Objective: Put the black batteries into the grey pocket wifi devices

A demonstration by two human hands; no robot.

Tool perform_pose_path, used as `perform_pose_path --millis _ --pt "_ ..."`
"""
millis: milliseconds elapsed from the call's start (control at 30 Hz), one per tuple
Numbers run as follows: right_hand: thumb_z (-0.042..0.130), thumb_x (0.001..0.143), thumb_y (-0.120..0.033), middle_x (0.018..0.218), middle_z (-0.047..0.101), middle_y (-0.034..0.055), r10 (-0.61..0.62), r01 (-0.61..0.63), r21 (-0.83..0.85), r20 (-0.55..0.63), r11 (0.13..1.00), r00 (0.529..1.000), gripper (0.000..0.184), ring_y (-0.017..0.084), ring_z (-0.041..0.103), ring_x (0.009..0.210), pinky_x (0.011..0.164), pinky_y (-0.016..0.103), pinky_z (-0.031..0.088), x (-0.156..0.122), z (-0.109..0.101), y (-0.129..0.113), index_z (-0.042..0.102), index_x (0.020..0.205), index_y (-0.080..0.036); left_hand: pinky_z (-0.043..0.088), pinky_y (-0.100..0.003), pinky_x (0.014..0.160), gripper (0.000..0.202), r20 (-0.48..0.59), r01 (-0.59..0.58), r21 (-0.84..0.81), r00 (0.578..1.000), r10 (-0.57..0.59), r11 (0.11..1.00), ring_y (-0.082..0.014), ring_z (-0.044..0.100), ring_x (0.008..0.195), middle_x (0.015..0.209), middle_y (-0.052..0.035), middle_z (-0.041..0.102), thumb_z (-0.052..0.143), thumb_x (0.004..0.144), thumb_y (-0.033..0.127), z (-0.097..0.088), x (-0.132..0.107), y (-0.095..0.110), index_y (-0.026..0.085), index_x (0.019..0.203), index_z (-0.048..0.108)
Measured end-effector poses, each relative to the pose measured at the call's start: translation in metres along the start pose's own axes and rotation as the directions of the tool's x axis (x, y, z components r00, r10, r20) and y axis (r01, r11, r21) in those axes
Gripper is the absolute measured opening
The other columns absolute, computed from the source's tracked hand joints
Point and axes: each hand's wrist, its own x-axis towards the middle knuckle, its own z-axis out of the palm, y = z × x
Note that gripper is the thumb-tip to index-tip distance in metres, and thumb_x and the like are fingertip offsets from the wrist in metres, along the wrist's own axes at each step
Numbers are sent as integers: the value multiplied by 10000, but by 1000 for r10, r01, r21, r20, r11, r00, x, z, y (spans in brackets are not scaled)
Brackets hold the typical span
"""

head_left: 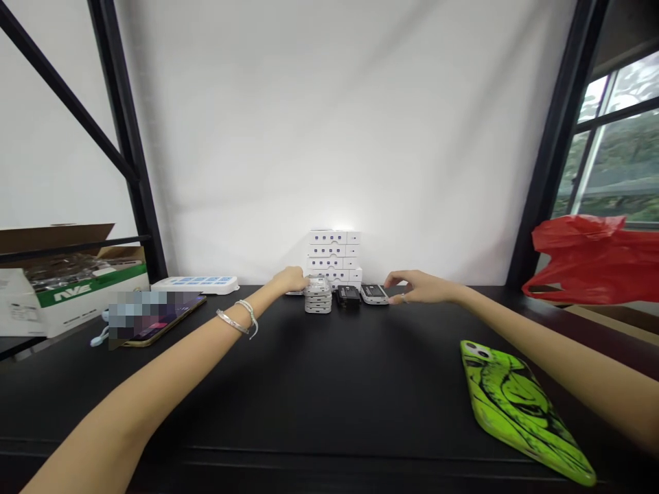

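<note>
At the back of the black table, my left hand [292, 279] has its fingers curled together against the left side of a short stack of white and silver devices [318, 300]. What those fingers hold, if anything, is hidden. My right hand [421, 286] reaches in from the right, thumb and fingers apart, beside a white device with a black battery-like panel [374, 294]. Its fingertips are close to that device's right edge; contact is unclear. Between the stack and this device lies a small pile of black battery-like blocks [349, 296]. White boxes [333, 251] rise in a stack behind them.
A green patterned phone [522, 405] lies front right. Left are a power strip [198, 284], a phone [169, 321] partly blurred out, and an open carton [93, 288]. A red plastic bag [597, 261] sits on a carton at right. Black frame posts [550, 137] flank the table.
</note>
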Motion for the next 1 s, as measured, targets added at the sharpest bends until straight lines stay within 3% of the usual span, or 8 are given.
perform_pose_path --millis 100,233,433,600,667,733,867,1000 --pt "599 721 -493 1026 636 80 -14 15 17 -56 1000 998 360 260 557 1014 800 314 441 10 5 -9 587 935 -204 506 -390 801 279 -54 -13 46 998 16 999 -188 599 917 1069 -71 597 513 905 348 -10 -18 4 138 1084 554" --pt "614 712 -498 1110 616 99 -116 116 -57 7 992 993 469 277 540 1032 869 343 407 31 15 -29 613 1059 -183 470 -327 666 347 -73 -124 81 989 130 989 -232 629 786 827 -87 660 383 913 350 -16 -60 15 134 796 628" --pt "652 673 -520 1116 592 99 -167 181 -157 100 971 981 503 292 449 1117 947 373 352 57 32 -41 654 1056 -194 413 -316 565 334 3 -274 105 961 275 956 -270 639 675 660 -80 635 406 819 332 17 -118 37 181 563 558" --pt "658 677 -493 1039 628 92 -161 172 -100 107 980 981 407 274 530 992 852 374 406 56 33 -39 628 938 -182 418 -345 575 458 45 -306 83 952 303 948 -285 627 668 614 -89 610 380 835 479 22 -125 38 177 528 535" --pt "681 659 -464 1077 613 107 -121 129 -69 120 989 985 445 274 542 986 842 368 419 54 32 -39 597 983 -170 431 -345 582 506 101 -313 -17 944 313 949 -266 618 662 655 -76 625 416 779 633 15 -122 31 176 630 576" --pt "720 612 -443 1171 564 138 -60 63 -27 114 998 992 606 289 519 1061 892 365 410 53 32 -39 549 1112 -146 463 -334 638 570 182 -366 -202 897 402 908 -258 618 782 884 -78 646 576 644 686 8 -117 21 181 910 581" --pt "761 527 -455 1311 471 138 10 -16 88 68 996 998 850 325 433 1195 998 414 353 45 33 -48 469 1269 -160 450 -364 875 1074 227 -464 -495 747 625 734 -297 443 1189 1340 -125 407 805 462 535 11 -109 7 243 1320 229" --pt "767 519 -473 1277 503 91 -9 -5 206 71 979 997 819 317 452 1173 987 432 373 21 34 -73 491 1246 -217 378 -454 982 1112 167 -423 -578 776 608 698 -314 403 1228 1290 -143 443 807 497 514 28 -108 10 237 1343 141"
